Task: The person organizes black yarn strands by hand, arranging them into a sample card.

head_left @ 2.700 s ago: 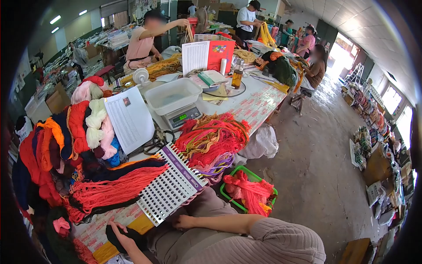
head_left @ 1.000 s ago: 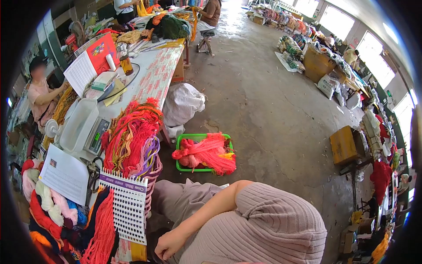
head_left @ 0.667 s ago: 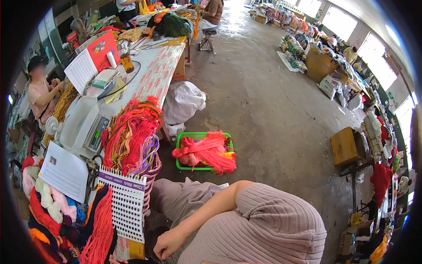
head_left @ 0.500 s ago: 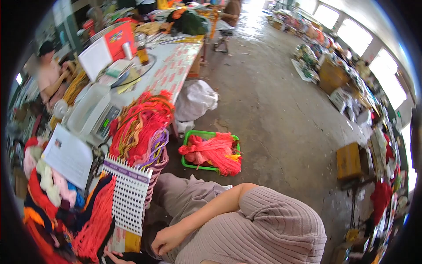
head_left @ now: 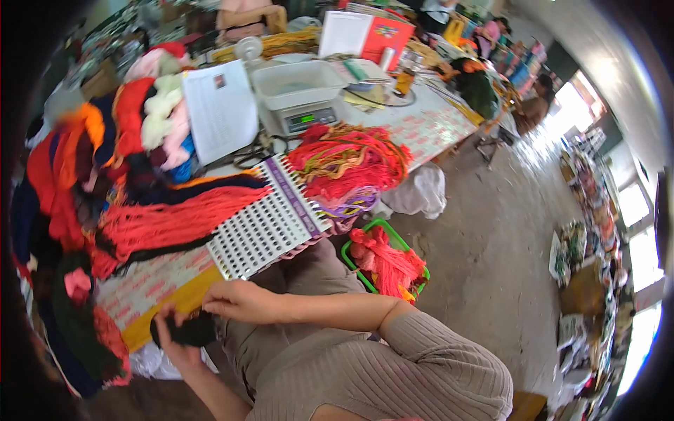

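A small dark bundle (head_left: pixel 189 331), apparently black or dark green yarn, rests in my left hand (head_left: pixel 177 345), whose fingers and thumb curl around it. Just above and right of it is my right hand (head_left: pixel 242 302), fingers closed together; whatever they pinch, if anything, is hidden. Both hands are over my lap at the table's near edge. Close by, a white card with rows of holes (head_left: pixel 263 228) and a purple printed strip lies on the table. Coral-red yarn strands (head_left: pixel 175 217) stretch out from its left side, with dark navy and black strands alongside.
A multicoloured yarn heap (head_left: pixel 351 161) lies beyond the card, near a scale (head_left: pixel 309 118) bearing a clear plastic tub (head_left: pixel 298 83). A printed sheet (head_left: pixel 221 112) leans over yarn skeins (head_left: pixel 130 119). On the floor, a green basket (head_left: pixel 349 256) holds red yarn. Other people sit farther off.
My view has swung left and down toward the table. My left hand with the dark bundle has come into full view, and my right hand has moved beside it.
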### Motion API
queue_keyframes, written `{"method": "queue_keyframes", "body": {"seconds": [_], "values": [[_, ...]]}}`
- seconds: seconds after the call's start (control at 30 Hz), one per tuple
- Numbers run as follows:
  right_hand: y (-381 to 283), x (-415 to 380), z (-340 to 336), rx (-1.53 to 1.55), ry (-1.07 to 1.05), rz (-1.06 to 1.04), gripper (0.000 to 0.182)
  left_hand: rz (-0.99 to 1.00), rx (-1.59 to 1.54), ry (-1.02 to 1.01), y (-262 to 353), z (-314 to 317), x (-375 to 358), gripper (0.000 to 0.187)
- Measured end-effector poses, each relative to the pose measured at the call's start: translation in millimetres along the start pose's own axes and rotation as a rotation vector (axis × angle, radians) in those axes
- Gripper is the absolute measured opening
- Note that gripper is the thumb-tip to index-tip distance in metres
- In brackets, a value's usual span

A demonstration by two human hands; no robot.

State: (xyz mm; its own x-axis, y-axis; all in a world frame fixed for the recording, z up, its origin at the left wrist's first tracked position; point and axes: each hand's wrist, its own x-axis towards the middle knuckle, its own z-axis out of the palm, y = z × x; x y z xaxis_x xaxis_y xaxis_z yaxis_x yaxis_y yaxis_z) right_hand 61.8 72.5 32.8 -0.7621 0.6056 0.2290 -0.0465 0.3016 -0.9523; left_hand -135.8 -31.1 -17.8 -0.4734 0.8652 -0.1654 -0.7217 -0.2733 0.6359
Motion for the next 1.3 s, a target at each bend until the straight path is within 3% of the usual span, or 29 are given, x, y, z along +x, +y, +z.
{"method": "queue_keyframes", "body": {"seconds": [0.03,0.1,0.17,0.2,0.3,0.37,0.4,0.6,0.63,0.83,1.1,1.23,1.3], "values": [[2,4,5,-0.069,0.021,-0.04,0.016,0.03,0.232,-0.048,-1,27,-9,0.04],[-2,6,11,-0.06,0.018,-0.07,0.014,0.088,0.337,-0.127,-17,46,-9,0.042],[2,5,16,-0.152,0.066,-0.067,0.014,0.014,0.263,-0.333,-24,56,-8,0.04],[4,4,16,-0.165,0.083,-0.065,0.013,-0.003,0.277,-0.343,-27,59,-6,0.041],[7,4,7,-0.038,0.071,0.043,0.013,-0.119,0.219,-0.283,-28,66,-3,0.04],[7,5,5,0.0,0.1,0.042,0.013,-0.093,0.254,-0.291,-28,68,-1,0.04],[3,5,4,-0.084,0.101,-0.059,0.013,-0.072,0.27,-0.318,-30,74,0,0.04],[10,5,-3,-0.045,0.108,0.014,0.011,-0.121,0.295,-0.274,-33,78,-1,0.038],[13,6,-3,-0.088,0.11,-0.071,0.011,-0.072,0.357,-0.313,-34,78,1,0.038],[11,10,-8,-0.103,0.114,-0.027,0.013,-0.064,0.369,-0.272,-31,83,2,0.037],[9,11,-18,-0.238,0.192,-0.196,0.009,-0.088,0.331,-0.205,-33,80,11,0.04],[10,12,-20,-0.083,0.158,-0.127,0.006,-0.097,0.287,-0.171,-27,89,10,0.037],[12,11,-20,0.344,0.088,0.084,0.01,-0.072,0.284,-0.157,-26,89,11,0.036]]}}
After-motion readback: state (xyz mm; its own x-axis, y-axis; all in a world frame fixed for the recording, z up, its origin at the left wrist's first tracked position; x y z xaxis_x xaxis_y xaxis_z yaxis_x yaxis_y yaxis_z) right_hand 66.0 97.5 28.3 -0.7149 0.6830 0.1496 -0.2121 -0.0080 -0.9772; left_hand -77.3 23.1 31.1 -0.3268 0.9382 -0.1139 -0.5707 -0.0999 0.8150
